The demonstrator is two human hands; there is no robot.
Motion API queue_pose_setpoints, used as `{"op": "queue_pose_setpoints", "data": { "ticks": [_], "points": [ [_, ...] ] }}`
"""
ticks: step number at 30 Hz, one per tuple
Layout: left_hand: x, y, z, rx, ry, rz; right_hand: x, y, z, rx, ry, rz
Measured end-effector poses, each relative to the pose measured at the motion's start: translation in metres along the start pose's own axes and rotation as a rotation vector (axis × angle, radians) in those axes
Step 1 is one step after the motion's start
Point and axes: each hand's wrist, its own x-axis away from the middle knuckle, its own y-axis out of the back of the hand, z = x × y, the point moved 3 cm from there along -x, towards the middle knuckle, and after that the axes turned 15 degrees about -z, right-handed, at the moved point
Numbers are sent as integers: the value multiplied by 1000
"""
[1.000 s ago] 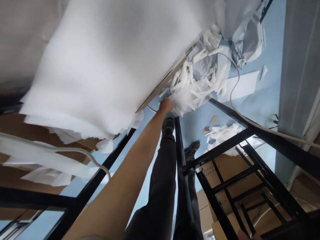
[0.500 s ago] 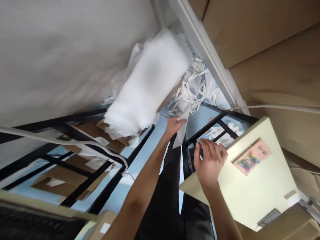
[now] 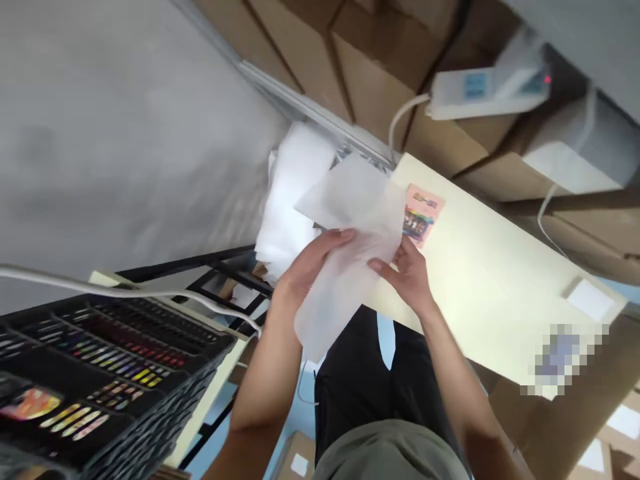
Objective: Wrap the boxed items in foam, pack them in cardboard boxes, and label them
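Note:
Both hands are on a thin, translucent white sheet [image 3: 360,207], crumpled in the middle, in front of my body. My left hand [image 3: 317,260] grips its left side with the thumb on top. On the other side, my right hand [image 3: 407,273] pinches the sheet between thumb and fingers, partly above a cream tabletop [image 3: 490,287]. A pink printed packet [image 3: 423,215] lies on that tabletop just beyond the right hand. Behind the left hand rises a thick stack of white sheets [image 3: 295,193].
Left stands a black rack of coloured pieces [image 3: 125,360], with a white cable [image 3: 150,291] crossing above it. Cardboard boxes [image 3: 370,73] and a white power strip [image 3: 490,93] are at the back. A blurred-out item [image 3: 563,360] lies at the tabletop's right end.
The view has swung right and back. My left hand held a narrow-looking white piece low by the stack; now the wider sheet is between both hands. My right hand, empty before, has closed on it.

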Motion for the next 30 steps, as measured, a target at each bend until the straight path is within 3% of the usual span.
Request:
{"op": "queue_pose_setpoints", "data": {
  "ticks": [3,5,8,11,13,16,21,26,30],
  "points": [
    [29,-81,14,-69,189,329,20,79,-18,1,-87,-215],
    [43,-131,29,-126,179,422,36,133,-37,58,-115,-363],
    [53,-191,60,-288,32,416,60,205,-66,270,-109,-591],
    [55,-227,97,-387,-59,312,75,255,-94,540,-121,-716],
    [56,-237,120,-356,-83,190,78,274,-111,693,-141,-730],
    [62,-242,147,-266,-111,14,78,285,-131,833,-149,-736],
    [81,-244,179,-224,-121,-63,81,285,-149,828,-96,-792],
    [89,-239,196,-255,-227,-205,83,280,-158,806,-65,-793],
    [80,-229,193,-235,-333,-252,70,259,-156,770,-53,-750]
  ]
}}
